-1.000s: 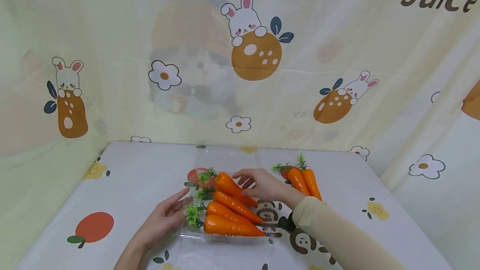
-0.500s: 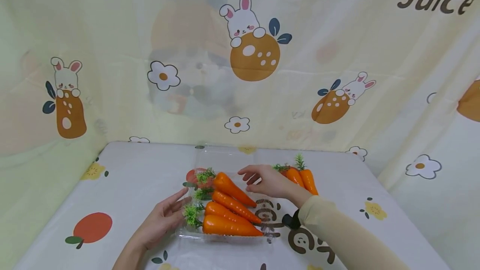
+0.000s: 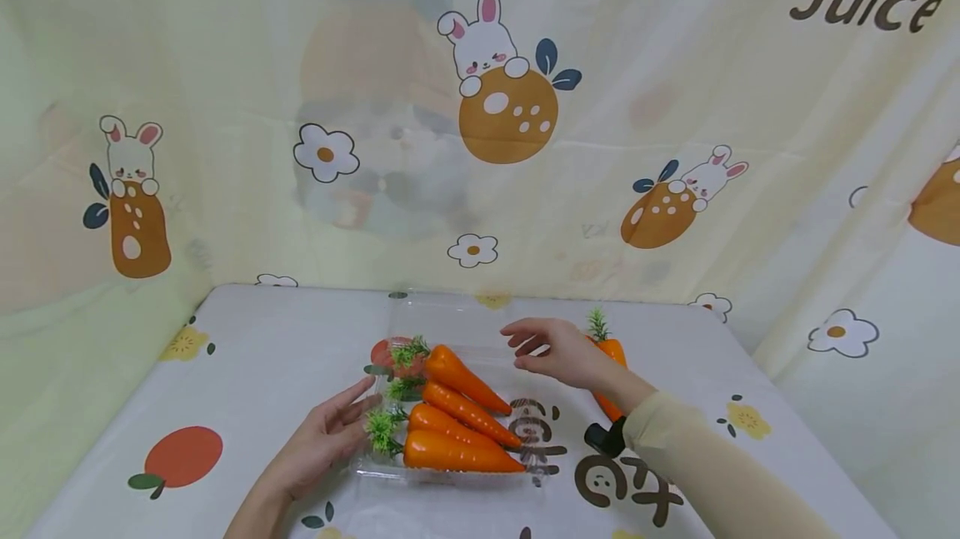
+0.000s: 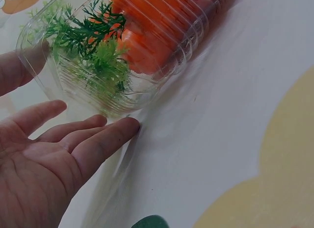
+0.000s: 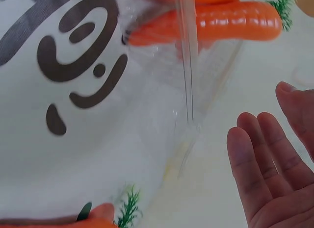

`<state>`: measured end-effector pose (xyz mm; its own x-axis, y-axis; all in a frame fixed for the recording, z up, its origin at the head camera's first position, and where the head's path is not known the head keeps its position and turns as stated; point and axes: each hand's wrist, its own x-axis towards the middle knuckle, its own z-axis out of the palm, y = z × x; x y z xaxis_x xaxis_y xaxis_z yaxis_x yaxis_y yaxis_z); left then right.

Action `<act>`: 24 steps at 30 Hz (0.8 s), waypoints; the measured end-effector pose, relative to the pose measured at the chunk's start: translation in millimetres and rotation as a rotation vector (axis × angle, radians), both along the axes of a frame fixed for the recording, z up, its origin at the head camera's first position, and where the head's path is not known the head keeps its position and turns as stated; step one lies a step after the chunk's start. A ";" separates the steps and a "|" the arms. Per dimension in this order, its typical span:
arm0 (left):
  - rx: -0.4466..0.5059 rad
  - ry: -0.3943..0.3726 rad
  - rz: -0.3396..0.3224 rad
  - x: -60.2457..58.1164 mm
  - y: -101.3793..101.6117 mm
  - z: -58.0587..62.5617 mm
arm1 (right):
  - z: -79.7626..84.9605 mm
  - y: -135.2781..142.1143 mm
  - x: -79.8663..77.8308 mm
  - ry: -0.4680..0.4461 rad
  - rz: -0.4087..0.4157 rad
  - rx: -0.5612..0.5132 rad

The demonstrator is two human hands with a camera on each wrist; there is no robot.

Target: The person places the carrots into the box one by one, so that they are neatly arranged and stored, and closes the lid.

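Several orange toy carrots (image 3: pixel 465 451) with green leafy tops lie side by side in a clear plastic box (image 3: pixel 420 477), tops toward the left. At the box's left end is my left hand (image 3: pixel 322 441); its fingers are extended along the wall, with the thumb at the far side in the left wrist view. Above and right of the box's back corner, my right hand (image 3: pixel 562 351) holds nothing, fingers loosely bent. In the right wrist view the right hand (image 5: pixel 267 174) is apart from the clear box wall (image 5: pixel 189 66). Loose carrots (image 3: pixel 617 353) lie behind the right hand, partly hidden by it.
The box's clear lid (image 3: pixel 450 316) lies folded back toward the rear of the table. A printed cloth (image 3: pixel 262 356) covers the table, and a patterned curtain (image 3: pixel 390 256) hangs behind it. A black device (image 3: pixel 603 437) sits at the right wrist.
My right hand has drawn away from the rearmost carrot in the box, moving right and back toward the loose carrots. The left hand stays at the box's left end.
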<state>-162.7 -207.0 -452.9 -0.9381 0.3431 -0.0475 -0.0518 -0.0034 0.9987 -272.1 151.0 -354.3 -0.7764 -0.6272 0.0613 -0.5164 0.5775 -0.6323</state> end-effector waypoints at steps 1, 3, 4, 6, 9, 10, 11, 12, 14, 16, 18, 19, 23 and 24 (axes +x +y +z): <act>0.001 0.001 0.000 0.0 0.2 -0.2 | 0.8 3.2 0.2 -0.003 -0.012 -0.011; 0.005 0.006 -0.001 0.1 0.2 -0.6 | 1.9 10.1 0.1 -0.006 -0.032 -0.037; 0.006 0.010 -0.002 0.1 0.1 -0.9 | 2.3 14.1 -0.4 -0.006 -0.043 -0.046; 0.003 0.013 0.002 -0.1 -0.1 -0.9 | 3.7 22.2 -0.7 -0.009 -0.079 -0.057; -0.003 0.011 0.008 -0.8 -0.9 -0.6 | 6.5 35.6 -0.8 0.001 -0.132 -0.057; -0.007 0.009 0.010 -1.1 -1.0 -0.5 | 7.8 40.2 -0.5 0.007 -0.146 -0.058; -0.008 0.005 0.012 -1.2 -1.1 -0.3 | 9.1 44.7 -0.1 0.013 -0.157 -0.063; -0.009 0.001 0.015 -1.2 -1.3 -0.2 | 9.6 49.5 -0.4 0.017 -0.164 -0.068; -0.003 0.001 0.013 -1.1 -1.5 -0.3 | 9.7 59.3 -1.2 0.023 -0.177 -0.077; 0.007 0.000 0.008 -0.6 -1.4 -0.3 | 9.0 68.9 -1.8 0.021 -0.193 -0.088; 0.013 0.001 0.002 -0.5 -1.4 -0.4 | 8.2 77.7 -1.5 0.013 -0.218 -0.094; 0.013 -0.001 0.002 -0.5 -1.3 -0.4 | 8.1 81.5 -0.9 0.010 -0.230 -0.098; 0.000 -0.015 0.010 -1.0 -0.8 -0.1 | 6.9 94.7 2.0 0.000 -0.265 -0.125; -0.005 -0.017 0.013 -1.2 -0.6 0.0 | 6.5 97.6 2.7 0.001 -0.273 -0.130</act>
<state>-163.9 -207.6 -452.9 -0.9414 0.3310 -0.0651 -0.0686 0.0011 0.9976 -269.4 248.6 -347.8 -0.9152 -0.3821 0.1281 -0.3537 0.6095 -0.7095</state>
